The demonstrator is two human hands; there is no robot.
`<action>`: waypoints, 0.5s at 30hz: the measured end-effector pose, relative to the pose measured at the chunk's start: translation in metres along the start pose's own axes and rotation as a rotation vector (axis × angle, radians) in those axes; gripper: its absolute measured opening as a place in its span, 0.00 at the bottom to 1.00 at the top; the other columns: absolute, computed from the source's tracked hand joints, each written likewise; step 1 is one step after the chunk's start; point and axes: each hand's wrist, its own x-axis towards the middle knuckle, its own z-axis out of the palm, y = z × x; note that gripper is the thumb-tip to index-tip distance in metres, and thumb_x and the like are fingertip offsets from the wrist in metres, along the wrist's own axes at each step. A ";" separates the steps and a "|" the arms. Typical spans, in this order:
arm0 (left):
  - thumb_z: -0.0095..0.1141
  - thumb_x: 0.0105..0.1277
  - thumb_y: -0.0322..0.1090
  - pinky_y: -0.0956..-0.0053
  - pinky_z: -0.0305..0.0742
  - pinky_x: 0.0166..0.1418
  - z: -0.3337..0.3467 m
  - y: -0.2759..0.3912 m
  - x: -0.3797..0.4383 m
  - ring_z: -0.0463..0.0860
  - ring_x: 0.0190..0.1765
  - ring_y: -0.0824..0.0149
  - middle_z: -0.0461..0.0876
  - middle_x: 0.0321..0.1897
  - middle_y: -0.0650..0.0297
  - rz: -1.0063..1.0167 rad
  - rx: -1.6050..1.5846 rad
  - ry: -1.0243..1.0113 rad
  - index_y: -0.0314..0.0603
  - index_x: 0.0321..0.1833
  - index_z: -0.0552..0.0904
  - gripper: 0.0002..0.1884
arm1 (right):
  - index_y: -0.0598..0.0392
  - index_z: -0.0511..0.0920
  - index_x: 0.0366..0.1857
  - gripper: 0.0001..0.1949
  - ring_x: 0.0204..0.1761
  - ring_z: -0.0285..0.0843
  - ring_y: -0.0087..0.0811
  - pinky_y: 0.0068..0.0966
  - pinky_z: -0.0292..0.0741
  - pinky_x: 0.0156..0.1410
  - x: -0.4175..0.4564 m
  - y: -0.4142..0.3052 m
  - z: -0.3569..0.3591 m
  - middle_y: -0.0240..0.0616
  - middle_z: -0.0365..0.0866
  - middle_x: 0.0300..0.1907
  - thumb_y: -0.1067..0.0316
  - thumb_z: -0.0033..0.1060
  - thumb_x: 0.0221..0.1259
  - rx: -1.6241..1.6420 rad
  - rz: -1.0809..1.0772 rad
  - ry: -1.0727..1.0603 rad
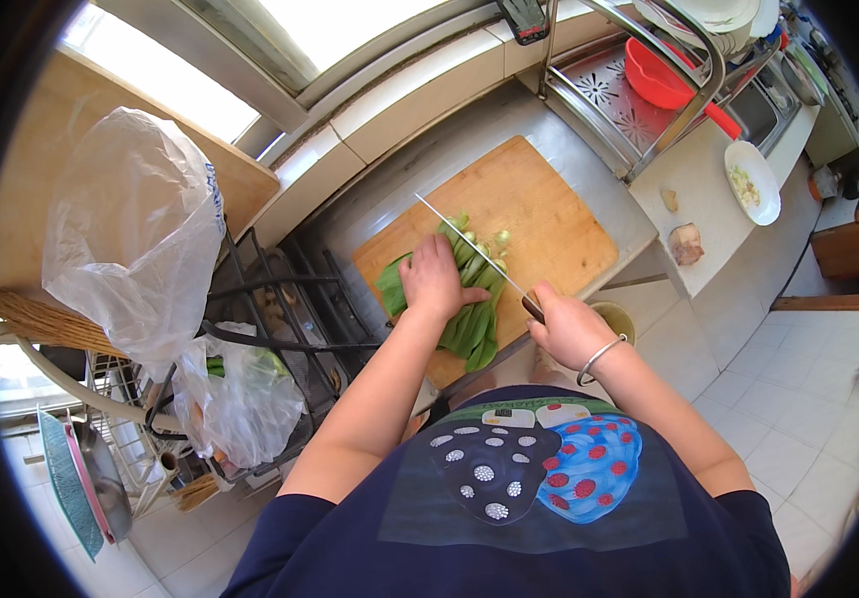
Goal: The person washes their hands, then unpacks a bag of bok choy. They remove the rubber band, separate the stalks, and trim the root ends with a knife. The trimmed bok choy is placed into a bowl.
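Note:
My left hand (433,278) presses down on a bunch of leafy green vegetables (472,329), likely bok choy, lying on a wooden cutting board (549,209). In my right hand (568,325) is the dark handle of a kitchen knife (478,252). Its thin blade lies across the pale stems, to the right of my left hand. The leaves spread towards the board's near left part. A small cut stem end (503,237) is beside the blade. My left fingertips are partly hidden among the stems and leaves.
A metal dish rack (594,142) with a red plastic strainer (657,75) stands at the back right. On the right counter are a white dish (752,183) of chopped pieces and a piece of meat (686,244). Plastic bags (134,232) and black metal bars (272,284) are at left.

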 end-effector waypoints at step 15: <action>0.77 0.33 0.60 0.57 0.59 0.69 0.021 -0.011 -0.004 0.70 0.66 0.56 0.70 0.64 0.53 0.063 -0.020 0.111 0.35 0.67 0.63 0.58 | 0.59 0.68 0.46 0.17 0.39 0.80 0.58 0.48 0.76 0.45 0.040 0.020 0.047 0.59 0.81 0.32 0.62 0.58 0.59 0.123 0.050 0.147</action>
